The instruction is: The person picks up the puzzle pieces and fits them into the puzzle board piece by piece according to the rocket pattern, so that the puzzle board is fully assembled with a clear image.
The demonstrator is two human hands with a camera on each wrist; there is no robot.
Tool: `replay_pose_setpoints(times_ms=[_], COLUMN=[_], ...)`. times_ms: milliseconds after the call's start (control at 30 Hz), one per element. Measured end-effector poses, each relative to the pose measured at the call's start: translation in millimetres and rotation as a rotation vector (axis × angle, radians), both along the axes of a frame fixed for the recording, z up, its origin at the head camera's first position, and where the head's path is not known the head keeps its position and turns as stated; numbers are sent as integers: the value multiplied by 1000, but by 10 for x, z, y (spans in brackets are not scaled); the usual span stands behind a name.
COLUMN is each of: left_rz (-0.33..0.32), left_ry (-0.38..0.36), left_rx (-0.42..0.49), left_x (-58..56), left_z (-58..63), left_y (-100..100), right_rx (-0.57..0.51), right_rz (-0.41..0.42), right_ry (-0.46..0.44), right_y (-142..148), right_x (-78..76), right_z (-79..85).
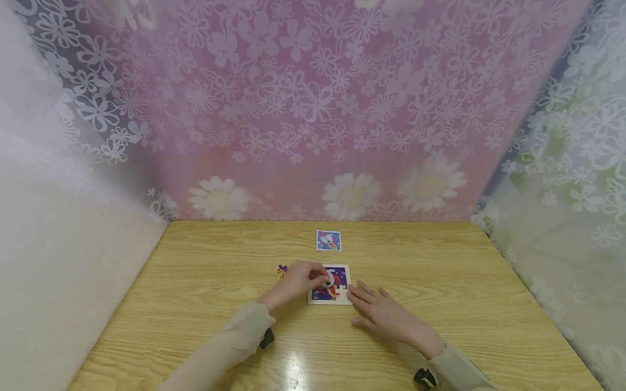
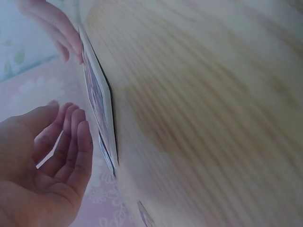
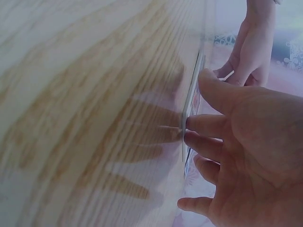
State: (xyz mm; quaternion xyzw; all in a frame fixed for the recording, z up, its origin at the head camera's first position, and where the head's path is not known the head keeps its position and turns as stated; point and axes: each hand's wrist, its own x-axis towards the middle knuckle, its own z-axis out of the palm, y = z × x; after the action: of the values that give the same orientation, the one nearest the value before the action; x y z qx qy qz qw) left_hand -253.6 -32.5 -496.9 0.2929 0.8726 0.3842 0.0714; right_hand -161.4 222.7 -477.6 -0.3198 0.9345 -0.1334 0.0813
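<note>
A small jigsaw puzzle in a white-bordered tray (image 1: 349, 300) lies flat on the table, showing part of a white and red picture on purple. Cream gaps show at its lower right. Over its left part arches my left hand (image 1: 299, 281), fingers curled and thumb tip close to the index fingertip; I cannot tell whether a piece is pinched there. My right hand (image 1: 386, 316) lies with fingers extended and spread, fingertips right at the tray's right edge. In the right wrist view the right hand's fingers (image 3: 206, 125) meet the tray's rim.
Loose purple and yellow puzzle pieces (image 1: 282, 270) lie left of the tray, partly hidden by the left hand. A small picture card (image 1: 329, 240) with a similar image lies behind the tray. Flowered curtains (image 1: 318, 108) enclose the wooden table (image 1: 205, 293) at the back and sides.
</note>
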Motion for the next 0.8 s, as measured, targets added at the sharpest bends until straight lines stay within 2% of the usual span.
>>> replay_pose_setpoints(times_ms=[333, 567, 800], left_rz=[131, 204, 310], left_ry=[35, 9, 69], left_rx=[53, 124, 68], left_x=[-174, -227, -246], left_z=[-12, 124, 152], left_y=[-275, -511, -691], right_rx=[1, 12, 5], right_rz=[5, 3, 5], right_ry=[7, 10, 11], right_y=[9, 9, 6], right_x=[-20, -26, -16], right_z=[-35, -41, -26])
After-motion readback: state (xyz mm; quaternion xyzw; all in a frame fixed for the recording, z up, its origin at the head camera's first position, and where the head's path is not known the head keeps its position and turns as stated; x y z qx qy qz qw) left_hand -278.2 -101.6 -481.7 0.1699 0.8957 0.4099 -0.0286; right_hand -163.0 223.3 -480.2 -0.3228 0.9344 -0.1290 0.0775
